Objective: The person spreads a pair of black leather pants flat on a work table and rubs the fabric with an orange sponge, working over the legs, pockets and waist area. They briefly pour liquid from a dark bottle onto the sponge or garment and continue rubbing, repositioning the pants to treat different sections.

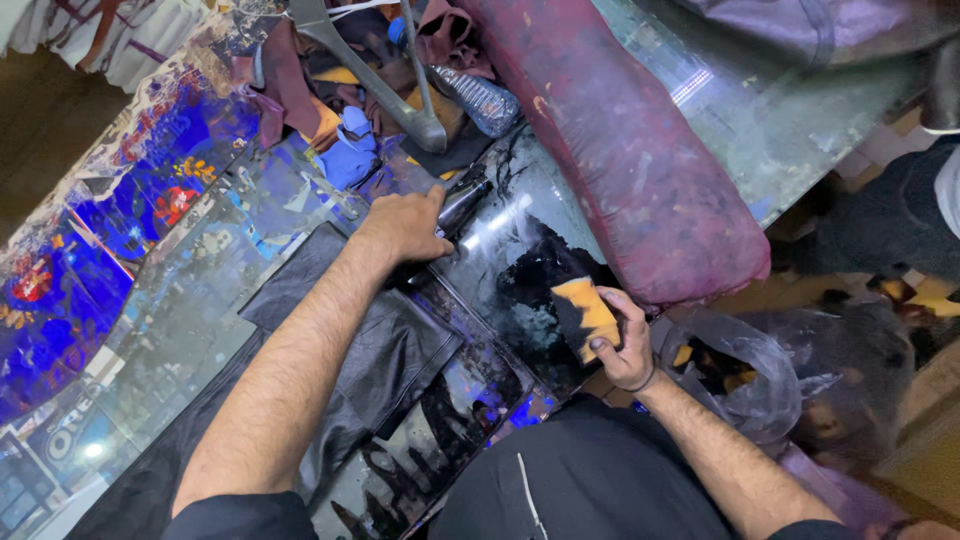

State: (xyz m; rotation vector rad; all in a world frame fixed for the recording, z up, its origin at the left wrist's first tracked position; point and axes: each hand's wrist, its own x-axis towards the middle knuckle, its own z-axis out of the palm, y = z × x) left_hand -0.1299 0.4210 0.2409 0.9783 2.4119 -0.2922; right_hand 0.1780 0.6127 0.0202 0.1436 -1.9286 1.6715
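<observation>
My left hand [405, 225] presses on the upper end of a black leather piece [385, 350] lying on the glass-topped table [180, 320], and grips a dark, shiny tool handle [462, 203]. My right hand [625, 345] holds a yellow sponge [583, 315] stained black at its left edge. The sponge sits at the edge of a wet black smear of dye [535, 275] on the glass near the table's front edge.
A long maroon padded roll [640, 160] lies across the table to the right. Leather scraps, a plastic bottle [480, 98] and large metal shears [395, 95] are piled at the back. A clear plastic bag [760, 385] hangs by my right side.
</observation>
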